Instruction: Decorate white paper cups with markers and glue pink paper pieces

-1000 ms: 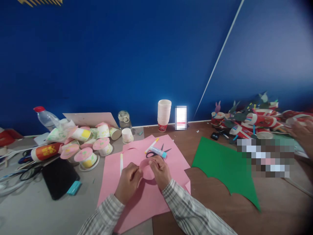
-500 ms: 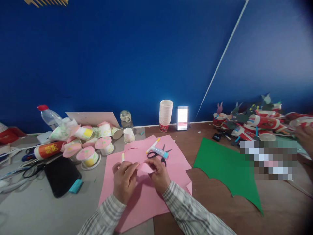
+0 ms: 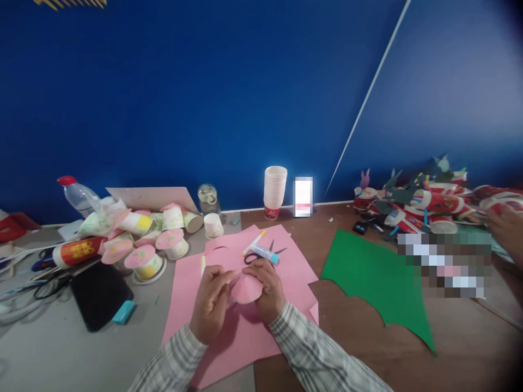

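Between my hands is a small pink paper cone (image 3: 247, 289), its wide rim facing down and toward me. My right hand (image 3: 267, 291) wraps round its right side. On the left side, the fingers of my left hand (image 3: 211, 298) pinch the paper edge. Both hands are above large sheets of pink paper (image 3: 229, 354). Just beyond them on the pink paper lie black-handled scissors (image 3: 281, 251), a glue stick (image 3: 267, 253) with a blue cap and a yellow-tipped white marker (image 3: 254, 243). Another marker (image 3: 203, 264) is partly hidden behind my left hand.
Several paper cups with pink tops (image 3: 144, 261) crowd the left, near a black phone (image 3: 100, 296) and a blue block (image 3: 123, 312). A cup stack (image 3: 275, 190) stands by the wall. Green paper (image 3: 376, 288) lies right. Another person's hand (image 3: 506, 228) is at far right, beside red cups (image 3: 439, 202).
The pink paper has turned from a flatter, curved piece into a cone with its rim showing toward me. My right hand has closed further round it. The view has shifted slightly.
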The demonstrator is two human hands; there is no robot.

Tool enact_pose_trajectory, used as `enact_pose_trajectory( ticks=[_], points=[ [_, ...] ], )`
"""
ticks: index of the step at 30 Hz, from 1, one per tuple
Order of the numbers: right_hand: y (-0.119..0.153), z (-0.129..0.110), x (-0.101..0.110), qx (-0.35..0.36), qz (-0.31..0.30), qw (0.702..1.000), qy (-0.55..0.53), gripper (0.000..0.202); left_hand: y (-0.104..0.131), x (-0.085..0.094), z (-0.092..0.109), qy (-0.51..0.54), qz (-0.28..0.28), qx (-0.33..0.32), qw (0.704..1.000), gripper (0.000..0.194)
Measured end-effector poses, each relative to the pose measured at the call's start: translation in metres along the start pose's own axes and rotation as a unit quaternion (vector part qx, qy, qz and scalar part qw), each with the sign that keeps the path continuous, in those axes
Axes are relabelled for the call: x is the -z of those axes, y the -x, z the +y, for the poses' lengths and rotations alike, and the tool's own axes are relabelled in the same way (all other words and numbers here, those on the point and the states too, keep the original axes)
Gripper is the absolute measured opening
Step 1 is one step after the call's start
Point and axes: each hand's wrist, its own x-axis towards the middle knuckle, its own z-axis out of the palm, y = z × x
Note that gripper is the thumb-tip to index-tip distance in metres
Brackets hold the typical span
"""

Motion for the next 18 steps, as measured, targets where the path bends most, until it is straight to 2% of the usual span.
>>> enact_pose_trajectory(
  ticks=[4,7,9,12,14,16,18],
  points=[
    [0.002,0.003,0.000,-0.025,-0.010,1.000,0.012,0.020,0.002,-0.001,0.000,-0.002,-0.051,-0.035,0.998,0.035],
    [0.001,0.004,0.000,-0.027,-0.010,1.000,0.012,0.021,0.003,-0.001,-0.001,-0.011,-0.047,-0.037,0.998,0.032],
    [-0.001,0.003,0.000,-0.019,0.006,1.000,0.005,0.022,0.001,0.000,-0.002,0.011,-0.009,0.014,1.000,0.024],
    [-0.004,0.000,0.001,-0.001,0.042,0.999,-0.007,0.029,-0.006,0.000,-0.004,0.092,0.037,0.167,0.981,0.021],
    [-0.006,-0.002,0.003,0.002,0.055,0.998,-0.009,0.035,-0.011,-0.001,-0.004,0.192,0.022,0.288,0.938,0.031],
    [-0.007,-0.003,0.004,-0.004,0.061,0.998,0.000,0.039,-0.014,-0.003,-0.002,0.311,-0.018,0.393,0.865,0.040],
    [-0.006,-0.003,0.004,-0.006,0.063,0.998,0.012,0.041,-0.014,-0.005,0.002,0.393,-0.055,0.448,0.801,0.044]
  ],
)
